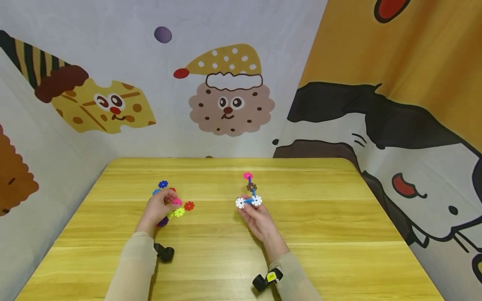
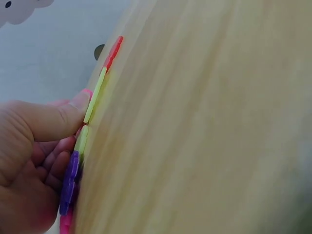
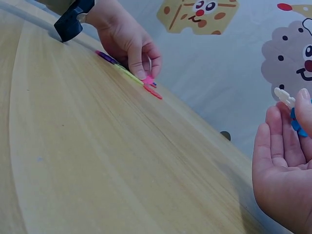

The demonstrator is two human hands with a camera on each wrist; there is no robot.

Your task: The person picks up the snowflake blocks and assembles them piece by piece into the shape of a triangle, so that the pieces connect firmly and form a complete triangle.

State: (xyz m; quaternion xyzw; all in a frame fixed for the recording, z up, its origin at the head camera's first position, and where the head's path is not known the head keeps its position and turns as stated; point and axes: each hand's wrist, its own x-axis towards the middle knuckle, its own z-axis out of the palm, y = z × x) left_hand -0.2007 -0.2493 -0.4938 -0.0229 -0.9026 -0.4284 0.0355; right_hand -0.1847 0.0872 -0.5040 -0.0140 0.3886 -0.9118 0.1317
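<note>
I sit facing a pale printed cloth [image 1: 132, 25] that rises behind the far edge of my yellowish wood-grain desk [image 1: 339, 234], whose far corners are rounded. Past the far left corner I see a cheese figure [image 1: 94, 110] in a striped hat; beyond the far edge's middle, a biscuit figure [image 1: 231, 110] in a spotted cap. Toward my right edge, an orange area [image 1: 361, 46] tops a black-and-white animal [image 1: 425, 163]. The light is soft.

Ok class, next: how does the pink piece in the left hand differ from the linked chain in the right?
The pink piece is one disc; the linked chain joins several. The pink piece has one colour; the linked chain mixes white, blue, brown and pink. The pink piece is among loose discs; the linked chain is away from them. Both show flower-like disc shapes.
</note>
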